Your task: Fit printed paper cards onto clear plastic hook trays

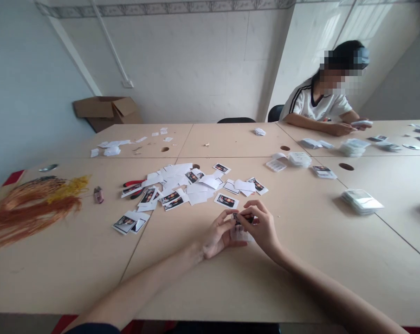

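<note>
Together in hands (264,226): clear case (242,234), card (235,217).

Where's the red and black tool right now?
In the head view, the red and black tool lies left of centre on the table, at the left edge of the pile of cards, partly covered by one card.

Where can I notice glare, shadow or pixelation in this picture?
Head view: pale light streaks on the wall, upper right; head view: soft shadow left of the clear stack on the right, whose top shines; head view: blocky pixels over part of the seated person.
</note>
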The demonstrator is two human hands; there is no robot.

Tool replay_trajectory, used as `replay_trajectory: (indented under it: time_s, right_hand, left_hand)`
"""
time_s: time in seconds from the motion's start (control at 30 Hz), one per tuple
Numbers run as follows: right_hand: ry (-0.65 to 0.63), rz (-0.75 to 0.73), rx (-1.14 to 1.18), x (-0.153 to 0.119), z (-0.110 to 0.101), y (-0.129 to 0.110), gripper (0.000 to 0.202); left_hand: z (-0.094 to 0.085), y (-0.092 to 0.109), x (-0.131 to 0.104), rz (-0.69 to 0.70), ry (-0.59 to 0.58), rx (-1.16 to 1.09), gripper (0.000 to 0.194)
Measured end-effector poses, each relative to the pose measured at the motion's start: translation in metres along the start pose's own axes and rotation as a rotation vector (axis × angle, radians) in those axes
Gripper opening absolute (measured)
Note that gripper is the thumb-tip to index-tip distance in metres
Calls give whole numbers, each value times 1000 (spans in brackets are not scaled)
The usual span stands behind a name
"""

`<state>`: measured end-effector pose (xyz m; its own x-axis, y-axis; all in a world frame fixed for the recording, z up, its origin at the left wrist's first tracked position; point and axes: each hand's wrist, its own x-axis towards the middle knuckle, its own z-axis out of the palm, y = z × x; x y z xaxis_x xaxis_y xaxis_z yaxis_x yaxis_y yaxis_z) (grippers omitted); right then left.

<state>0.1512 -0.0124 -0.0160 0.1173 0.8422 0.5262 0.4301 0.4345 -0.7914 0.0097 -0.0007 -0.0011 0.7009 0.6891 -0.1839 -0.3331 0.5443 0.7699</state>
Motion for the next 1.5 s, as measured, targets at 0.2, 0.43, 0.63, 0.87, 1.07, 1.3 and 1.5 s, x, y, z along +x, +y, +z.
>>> replay_trajectory:
  time_s: [0.2,0.43,0.63,0.87,1.07,1.3,1.5]
  right_hand:
    - [19,4,-18,1,1,2,7]
    - [56,81,35,7,7,1,10]
    - [134,115,61,25,14,9,11]
    - [186,169,41,31,-2,16,12]
    - [188,83,-20,28,-3,11,7]
    - [138,38,-48,24,4,12,5]
    - [125,16,-47,23,5,8,5]
  left_hand:
    - [-1,-1,1,-3,10,-29,18]
    - [-6,-4,3,64,45,-56,24]
    - [-16,5,27,21,30,-235,20]
    - [-27,16,48,-16,-25,-224,23]
    - [-25,14,42,-18,-9,-188,19]
    - [-21,14,39,-6,-39,-143,19]
    - [-20,12,37,20,-60,-71,25]
